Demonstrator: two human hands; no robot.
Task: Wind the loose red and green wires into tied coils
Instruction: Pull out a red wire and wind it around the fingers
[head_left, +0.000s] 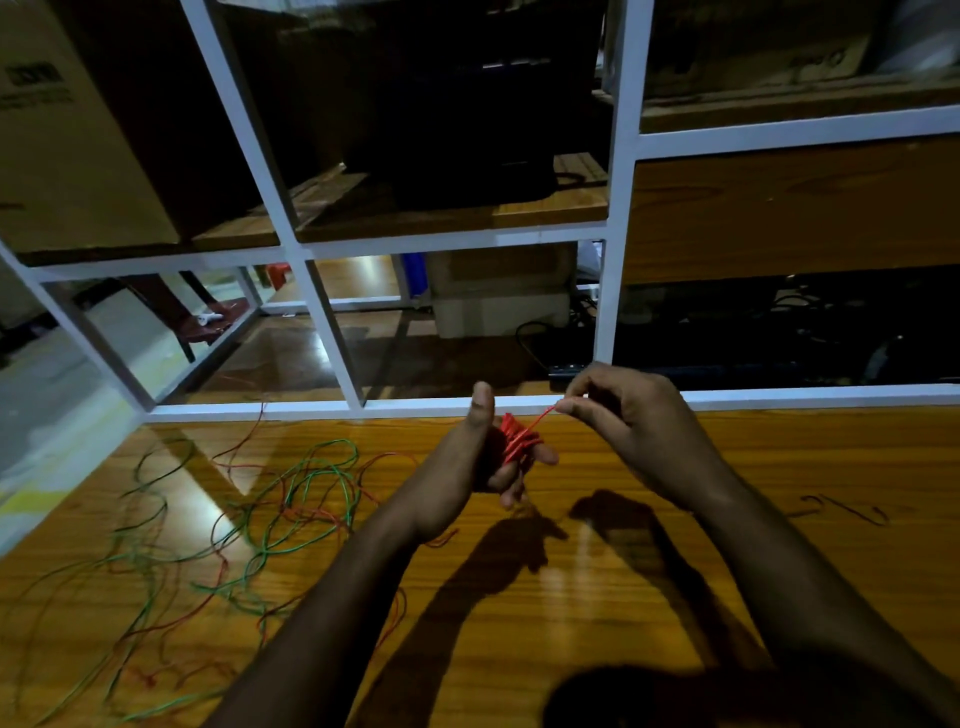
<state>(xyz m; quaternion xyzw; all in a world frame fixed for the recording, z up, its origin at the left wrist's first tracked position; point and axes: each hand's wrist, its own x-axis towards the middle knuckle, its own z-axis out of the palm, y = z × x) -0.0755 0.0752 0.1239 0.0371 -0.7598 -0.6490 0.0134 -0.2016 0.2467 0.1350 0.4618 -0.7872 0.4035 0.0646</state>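
Much of the red coil (517, 441) is hidden inside the left hand (480, 457), whose grip is wrapped round the bundle with the thumb standing straight up, while the right hand (618, 410) has its grip pinched together on the coil's free red end, drawn taut between the two hands above the worktop (779, 519). To the left on the worktop the loose red and green wires (260, 514) lie tangled, trailing out of frame. Behind, the white-framed shelf (457, 236) holds a cardboard box (67, 145) and dark shapes too dim to identify.
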